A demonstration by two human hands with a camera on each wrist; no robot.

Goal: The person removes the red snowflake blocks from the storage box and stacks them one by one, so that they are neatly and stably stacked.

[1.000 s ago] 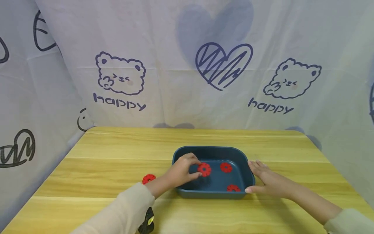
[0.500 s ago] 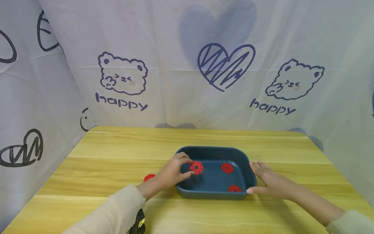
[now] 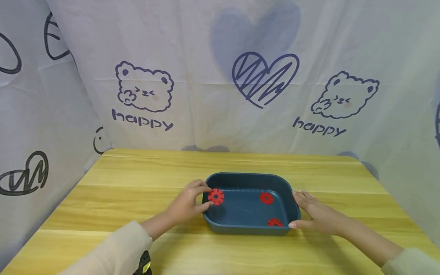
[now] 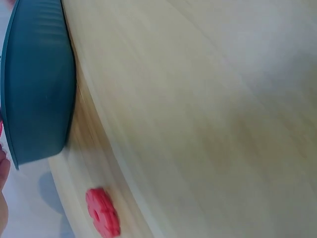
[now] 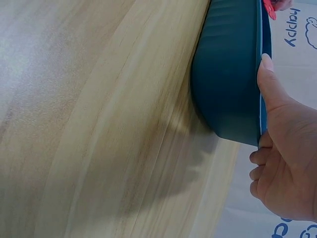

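Note:
In the head view my left hand (image 3: 189,200) pinches a red notched flower-shaped disc (image 3: 215,196) between fingers and thumb, at the left end of the dark blue bin (image 3: 245,230). Inside the bin, one red disc (image 3: 266,198) lies toward the right, and another (image 3: 275,222) is partly hidden behind the front wall. My right hand (image 3: 319,215) holds the bin's right end. In the right wrist view its thumb (image 5: 270,82) is on the rim and its fingers are against the end wall. A red flower-shaped piece (image 4: 103,213) lies on the table beyond the bin in the left wrist view.
The bin stands on a wood-grain table (image 3: 120,191). Behind it hangs a white cloth (image 3: 203,99) printed with bears, hearts and lettering. A black strapped device with a yellow spot (image 3: 144,263) shows below the left sleeve.
My left hand has moved left with its red disc, from over the bin's middle to its left end. The right hand stays on the bin, and the two discs inside keep their places.

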